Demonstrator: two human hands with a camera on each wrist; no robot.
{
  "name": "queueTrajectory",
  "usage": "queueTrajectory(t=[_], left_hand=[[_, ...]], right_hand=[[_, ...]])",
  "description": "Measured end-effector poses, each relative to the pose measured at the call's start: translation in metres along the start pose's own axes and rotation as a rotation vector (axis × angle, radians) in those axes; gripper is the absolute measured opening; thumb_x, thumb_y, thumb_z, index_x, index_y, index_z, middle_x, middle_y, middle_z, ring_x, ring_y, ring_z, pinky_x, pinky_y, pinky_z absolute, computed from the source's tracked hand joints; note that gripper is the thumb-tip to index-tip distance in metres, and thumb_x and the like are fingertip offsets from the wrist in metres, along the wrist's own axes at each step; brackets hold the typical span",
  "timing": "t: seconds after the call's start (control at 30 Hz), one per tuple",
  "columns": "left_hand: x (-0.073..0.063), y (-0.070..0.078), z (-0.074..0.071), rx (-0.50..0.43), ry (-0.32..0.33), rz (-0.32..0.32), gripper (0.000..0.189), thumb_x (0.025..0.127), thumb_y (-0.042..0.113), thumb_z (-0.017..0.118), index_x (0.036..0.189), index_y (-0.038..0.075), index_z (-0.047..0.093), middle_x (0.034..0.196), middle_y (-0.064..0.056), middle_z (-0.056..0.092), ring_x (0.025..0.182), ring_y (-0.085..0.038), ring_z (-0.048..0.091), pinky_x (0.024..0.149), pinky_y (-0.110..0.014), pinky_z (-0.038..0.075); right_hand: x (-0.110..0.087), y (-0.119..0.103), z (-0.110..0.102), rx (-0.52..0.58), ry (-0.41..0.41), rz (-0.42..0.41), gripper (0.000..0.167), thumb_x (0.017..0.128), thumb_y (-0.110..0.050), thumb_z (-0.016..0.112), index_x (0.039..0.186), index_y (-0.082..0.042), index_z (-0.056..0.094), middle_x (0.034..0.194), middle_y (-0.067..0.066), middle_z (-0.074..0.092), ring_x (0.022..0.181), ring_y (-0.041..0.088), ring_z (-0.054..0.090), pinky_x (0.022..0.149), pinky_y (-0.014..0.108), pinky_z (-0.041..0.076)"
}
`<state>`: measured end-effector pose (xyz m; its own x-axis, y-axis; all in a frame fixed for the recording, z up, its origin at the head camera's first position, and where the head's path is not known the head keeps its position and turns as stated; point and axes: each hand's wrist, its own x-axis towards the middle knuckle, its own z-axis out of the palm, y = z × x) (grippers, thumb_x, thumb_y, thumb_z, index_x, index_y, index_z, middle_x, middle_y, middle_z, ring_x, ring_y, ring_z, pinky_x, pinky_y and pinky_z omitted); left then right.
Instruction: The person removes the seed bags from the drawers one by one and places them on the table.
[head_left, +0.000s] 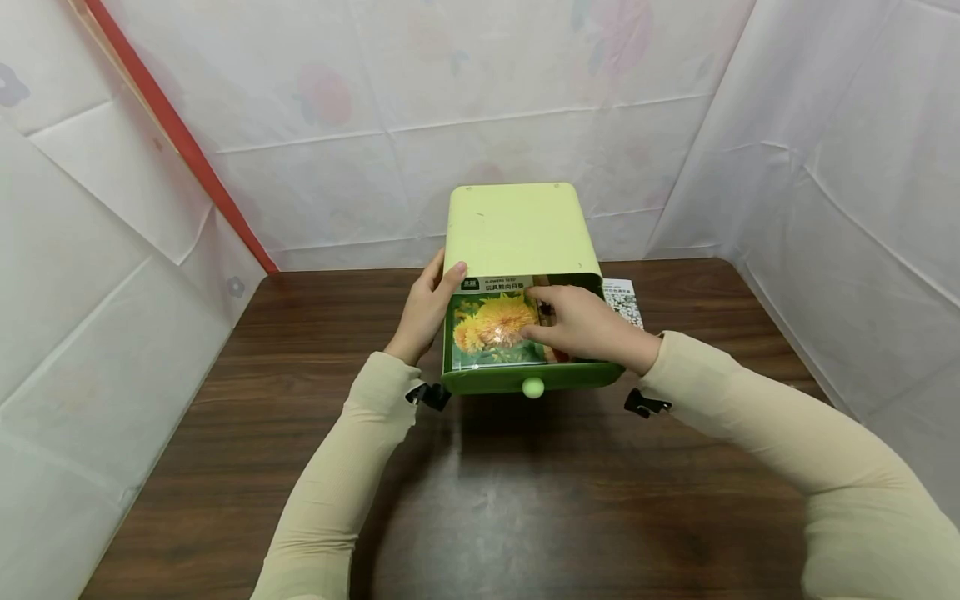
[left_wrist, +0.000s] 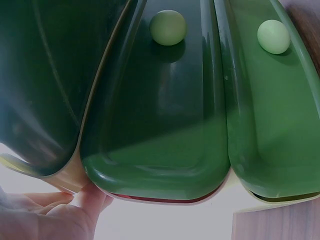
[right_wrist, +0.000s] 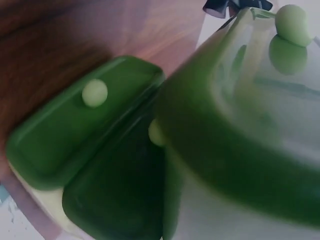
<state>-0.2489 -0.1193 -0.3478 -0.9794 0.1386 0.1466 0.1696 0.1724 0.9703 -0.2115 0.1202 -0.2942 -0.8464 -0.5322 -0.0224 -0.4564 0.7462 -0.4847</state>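
A small light-green drawer cabinet [head_left: 521, 229] stands on the table, its dark-green top drawer [head_left: 480, 382] pulled out towards me. In that drawer lies a flower seed packet [head_left: 495, 321] with a picture of yellow blooms. My right hand [head_left: 592, 325] reaches in from the right, thumb and index finger spread apart over the packet's right part; its other fingers are hidden. My left hand [head_left: 427, 304] rests against the cabinet's left side, thumb at the front top edge. In the left wrist view, two lower drawers [left_wrist: 160, 115] with round pale knobs are pushed in.
Another seed packet [head_left: 622, 300], with white flowers, lies on the table to the cabinet's right. The dark wooden table [head_left: 600, 517] extends towards me. White sheeting [head_left: 420, 150] hangs behind and at both sides, with a red strip [head_left: 180, 133] on the left.
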Motion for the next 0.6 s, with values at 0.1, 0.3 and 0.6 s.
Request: queueTrajectory(t=[0.1, 0.3, 0.6], left_hand=[[0.0, 0.001, 0.0, -0.004, 0.001, -0.003, 0.071, 0.099, 0.053, 0.048, 0.157, 0.029, 0.017, 0.164, 0.001, 0.019, 0.148, -0.021, 0.029, 0.118, -0.046, 0.03], [0.0, 0.002, 0.001, -0.007, 0.007, -0.01, 0.07, 0.099, 0.052, 0.049, 0.157, 0.029, 0.018, 0.163, 0.001, 0.021, 0.147, -0.021, 0.03, 0.118, -0.046, 0.031], [0.0, 0.001, -0.001, -0.004, 0.014, -0.003, 0.076, 0.096, 0.059, 0.051, 0.158, 0.028, 0.018, 0.164, -0.001, 0.02, 0.148, -0.023, 0.028, 0.118, -0.047, 0.031]], right_hand=[[-0.001, 0.001, 0.0, 0.105, 0.01, 0.035, 0.066, 0.095, -0.031, 0.064, 0.149, -0.003, 0.039, 0.074, 0.011, 0.067, 0.039, 0.017, 0.041, 0.072, 0.039, 0.051], [-0.001, 0.007, -0.003, 0.365, 0.024, 0.114, 0.063, 0.098, -0.027, 0.06, 0.151, -0.003, 0.036, 0.152, 0.018, 0.042, 0.128, 0.033, 0.053, 0.106, 0.05, 0.044], [0.004, 0.009, -0.003, 0.817, 0.028, 0.195, 0.059, 0.1, -0.007, 0.053, 0.153, 0.001, 0.028, 0.153, 0.022, 0.037, 0.139, 0.034, 0.041, 0.11, 0.045, 0.042]])
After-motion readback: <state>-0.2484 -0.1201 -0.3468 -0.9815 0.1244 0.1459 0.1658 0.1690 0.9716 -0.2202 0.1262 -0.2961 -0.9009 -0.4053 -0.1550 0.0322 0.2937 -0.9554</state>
